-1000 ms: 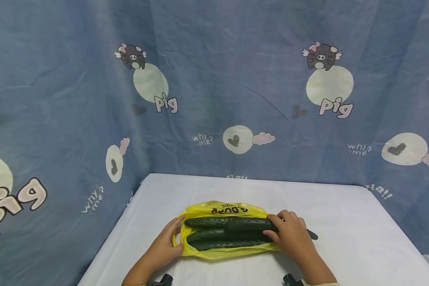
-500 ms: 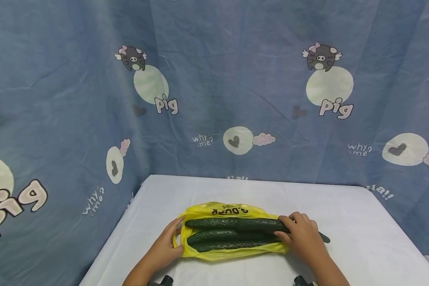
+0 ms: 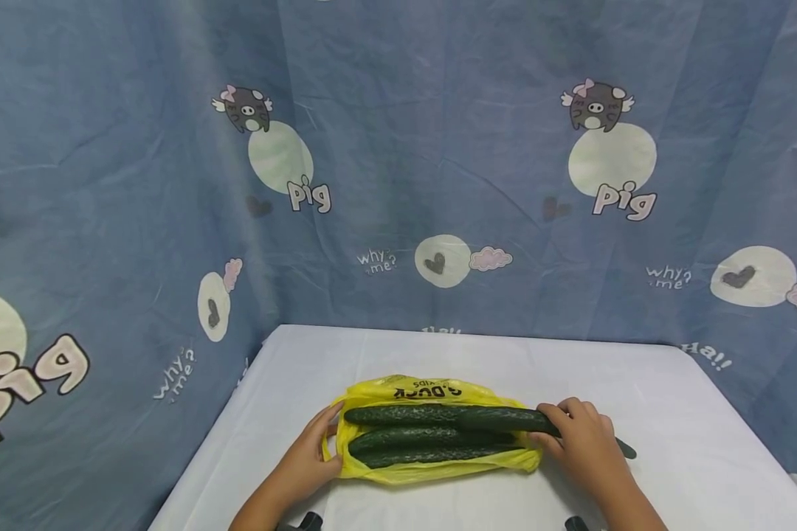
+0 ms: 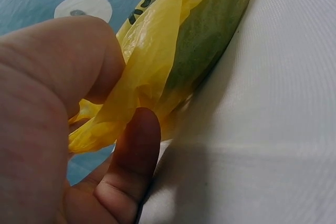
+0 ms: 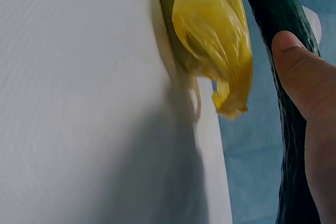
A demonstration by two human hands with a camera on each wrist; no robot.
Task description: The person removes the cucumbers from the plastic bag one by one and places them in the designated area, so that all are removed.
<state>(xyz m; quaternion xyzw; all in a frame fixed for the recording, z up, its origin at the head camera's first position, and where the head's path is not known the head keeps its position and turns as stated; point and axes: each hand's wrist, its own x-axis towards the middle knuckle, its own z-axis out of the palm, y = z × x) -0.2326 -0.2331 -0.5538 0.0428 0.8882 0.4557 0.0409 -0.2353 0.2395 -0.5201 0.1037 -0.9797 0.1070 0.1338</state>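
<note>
A yellow plastic bag (image 3: 461,472) lies slit-open upward on the table, with several dark green cucumbers (image 3: 432,436) side by side in it. At its left end my left hand (image 3: 305,457) pinches the plastic; the left wrist view shows the bag (image 4: 147,61) between thumb and fingers. My right hand (image 3: 584,446) grips one cucumber (image 3: 501,419) near its right part. That cucumber slants over the others, its left end overlapping them and its right tip poking out beyond the hand. In the right wrist view the thumb (image 5: 299,66) presses along this cucumber (image 5: 273,3), apart from the bag's crumpled end.
A white cloth covers the table (image 3: 664,398). Behind and to the left hangs a blue printed curtain (image 3: 385,147) right at the table's edges. Dark wrist camera mounts (image 3: 311,521) show at the bottom of the head view.
My right hand has moved steadily to the right, sliding the gripped cucumber along with it. The bag's right end has stretched slightly rightward. My left hand has stayed in place.
</note>
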